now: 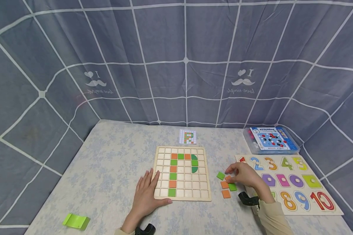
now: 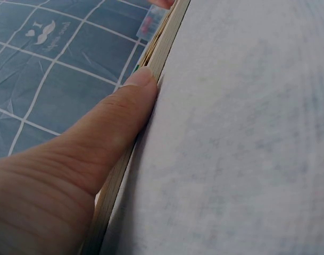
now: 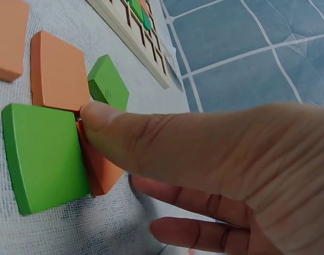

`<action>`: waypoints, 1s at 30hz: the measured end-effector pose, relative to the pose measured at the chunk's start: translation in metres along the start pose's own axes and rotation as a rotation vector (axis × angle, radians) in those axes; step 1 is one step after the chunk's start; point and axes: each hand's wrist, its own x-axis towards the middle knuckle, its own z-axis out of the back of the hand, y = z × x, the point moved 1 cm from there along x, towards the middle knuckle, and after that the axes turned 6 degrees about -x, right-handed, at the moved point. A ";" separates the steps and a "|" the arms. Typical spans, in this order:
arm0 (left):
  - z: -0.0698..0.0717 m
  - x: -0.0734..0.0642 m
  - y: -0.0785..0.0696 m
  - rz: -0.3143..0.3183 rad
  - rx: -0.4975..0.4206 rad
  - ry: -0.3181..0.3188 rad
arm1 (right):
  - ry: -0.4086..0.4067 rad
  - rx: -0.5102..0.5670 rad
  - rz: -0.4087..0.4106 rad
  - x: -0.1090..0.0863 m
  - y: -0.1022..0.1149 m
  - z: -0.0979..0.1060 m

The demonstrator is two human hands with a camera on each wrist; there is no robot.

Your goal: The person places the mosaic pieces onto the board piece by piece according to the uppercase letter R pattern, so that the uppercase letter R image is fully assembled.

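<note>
A wooden grid board (image 1: 194, 195) lies on the table with orange and green pieces set in some of its cells. My left hand (image 1: 147, 192) rests on its left side and lower left corner, fingers straight; in the left wrist view the thumb (image 2: 111, 119) lies along the board's edge. To the right of the board, my right hand (image 1: 247, 176) pinches an orange square tile (image 3: 102, 169) between thumb and fingers, low over the table. Around it lie a green tile (image 3: 44, 159), another green tile (image 3: 108, 82) and loose orange tiles (image 3: 59, 71).
A small pattern card (image 1: 187, 136) lies behind the board. At the right are a number puzzle board (image 1: 311, 210), partly beneath the right forearm, and a clear plastic box (image 1: 270, 140). A bright green curved block (image 1: 76, 221) sits at the front left. Grey-blue cloth hangs behind the table.
</note>
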 end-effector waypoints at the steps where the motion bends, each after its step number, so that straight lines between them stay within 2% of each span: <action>1: 0.000 0.000 0.000 -0.001 0.001 -0.001 | 0.001 0.002 0.001 0.000 0.000 0.000; 13: 0.000 -0.001 0.001 -0.005 0.007 0.000 | 0.009 -0.012 0.025 0.001 0.000 0.001; 30: 0.000 -0.001 0.000 -0.013 -0.003 -0.008 | 0.020 -0.027 0.006 0.004 -0.002 0.001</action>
